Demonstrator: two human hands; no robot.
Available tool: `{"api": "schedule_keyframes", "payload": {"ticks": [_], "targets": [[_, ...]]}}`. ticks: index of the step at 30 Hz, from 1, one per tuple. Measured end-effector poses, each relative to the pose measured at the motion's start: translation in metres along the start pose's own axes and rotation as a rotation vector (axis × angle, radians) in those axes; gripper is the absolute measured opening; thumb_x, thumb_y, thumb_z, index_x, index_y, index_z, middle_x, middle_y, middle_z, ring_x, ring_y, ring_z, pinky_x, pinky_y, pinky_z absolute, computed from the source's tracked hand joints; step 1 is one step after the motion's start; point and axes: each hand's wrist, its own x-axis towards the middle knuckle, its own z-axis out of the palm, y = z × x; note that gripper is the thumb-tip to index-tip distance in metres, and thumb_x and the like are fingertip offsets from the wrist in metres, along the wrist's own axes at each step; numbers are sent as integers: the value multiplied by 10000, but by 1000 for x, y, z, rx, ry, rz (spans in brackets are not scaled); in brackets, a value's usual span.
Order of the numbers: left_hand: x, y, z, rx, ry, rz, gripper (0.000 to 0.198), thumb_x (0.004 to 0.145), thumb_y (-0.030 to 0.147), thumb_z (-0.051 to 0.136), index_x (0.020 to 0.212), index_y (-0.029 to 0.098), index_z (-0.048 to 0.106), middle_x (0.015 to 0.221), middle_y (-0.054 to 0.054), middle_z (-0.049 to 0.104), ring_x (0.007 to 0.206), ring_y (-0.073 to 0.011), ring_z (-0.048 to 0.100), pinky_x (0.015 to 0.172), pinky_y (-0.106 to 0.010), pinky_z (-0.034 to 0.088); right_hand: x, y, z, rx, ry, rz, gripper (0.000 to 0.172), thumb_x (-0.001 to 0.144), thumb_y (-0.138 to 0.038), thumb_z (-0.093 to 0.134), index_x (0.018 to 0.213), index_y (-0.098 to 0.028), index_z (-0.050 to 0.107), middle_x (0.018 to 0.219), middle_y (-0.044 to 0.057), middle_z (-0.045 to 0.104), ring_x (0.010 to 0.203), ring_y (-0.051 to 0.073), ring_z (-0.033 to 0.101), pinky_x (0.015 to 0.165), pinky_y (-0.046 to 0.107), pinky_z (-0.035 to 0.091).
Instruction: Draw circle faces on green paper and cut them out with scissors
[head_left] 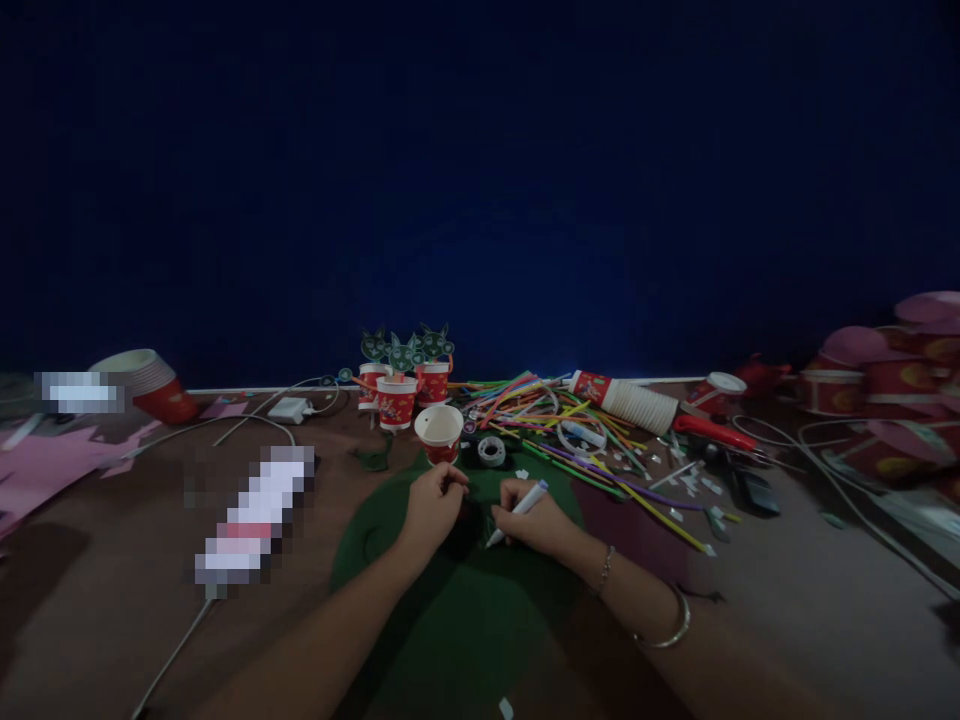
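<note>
My right hand (517,515) is closed around a white marker (532,500), its tip pointing down and left at the dark green sheet (450,620). Close by on the left, my left hand (436,505) has its fingers curled together over the same sheet; anything between them is hidden. A small dark piece (486,530) seems to lie under the marker tip, too dim to make out. Just beyond my left hand stands a red and white paper cup (439,430), mouth up. A roll of tape (491,451) rests to its right.
Behind are red cups (397,402) topped with green animal-face cutouts (405,352). Coloured pipe cleaners or straws (555,420), a lying cup stack (630,400) and a red-handled tool (712,432) spread to the right. At left are a power strip (255,515), pink paper (45,470) and stacked cups (146,385).
</note>
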Motion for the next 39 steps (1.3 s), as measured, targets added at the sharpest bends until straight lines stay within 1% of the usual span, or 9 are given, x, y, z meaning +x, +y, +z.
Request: {"api": "schedule_keyframes", "payload": {"ticks": [5, 11, 14, 21, 27, 32, 39], "targets": [[0, 1, 0, -10, -4, -3, 148, 626, 108, 448, 659, 181, 573, 591, 24, 613, 470, -107, 539, 444, -194, 417, 1, 2, 1, 13, 0, -3, 199, 653, -217, 569, 546, -209, 402, 387, -82, 478, 358, 92, 505, 340, 157, 295], [0, 0, 0, -24, -5, -7, 149, 625, 101, 452, 660, 181, 573, 592, 25, 616, 458, -106, 542, 431, -193, 408, 1, 4, 1, -8, 3, -22, 195, 675, -215, 568, 557, -208, 413, 388, -78, 485, 361, 93, 496, 345, 160, 282], [0, 0, 0, -31, -6, -12, 148, 625, 110, 455, 663, 183, 578, 584, 28, 618, 469, -111, 554, 440, -196, 417, 2, 4, 1, -22, 29, -34, 209, 679, -216, 572, 552, -208, 406, 388, -76, 482, 375, 100, 514, 350, 162, 284], [-1, 1, 1, -43, -13, -50, 127, 624, 120, 465, 658, 190, 565, 541, 45, 592, 437, -107, 548, 424, -195, 416, 4, 6, 1, -28, 67, -33, 218, 687, -227, 573, 553, -208, 401, 404, -72, 482, 377, 99, 508, 366, 168, 297], [0, 0, 1, -40, -19, -28, 137, 640, 103, 458, 672, 186, 562, 501, 53, 571, 420, -107, 548, 420, -191, 413, 3, 2, 0, -92, 117, -61, 225, 705, -237, 575, 551, -208, 414, 421, -57, 512, 414, 99, 489, 415, 183, 329], [0, 1, 1, -36, -14, -21, 132, 641, 100, 465, 668, 181, 564, 490, 49, 565, 425, -109, 552, 419, -188, 413, 3, 3, 0, -93, 108, -65, 218, 712, -251, 572, 564, -209, 417, 431, -51, 525, 421, 104, 494, 412, 188, 322], [-1, 4, 1, -87, -20, -55, 126, 633, 101, 460, 667, 175, 556, 512, 43, 567, 419, -113, 549, 399, -195, 424, 4, 4, 0, -81, 96, -54, 217, 682, -227, 557, 544, -210, 391, 414, -67, 477, 398, 97, 492, 389, 181, 312]]}}
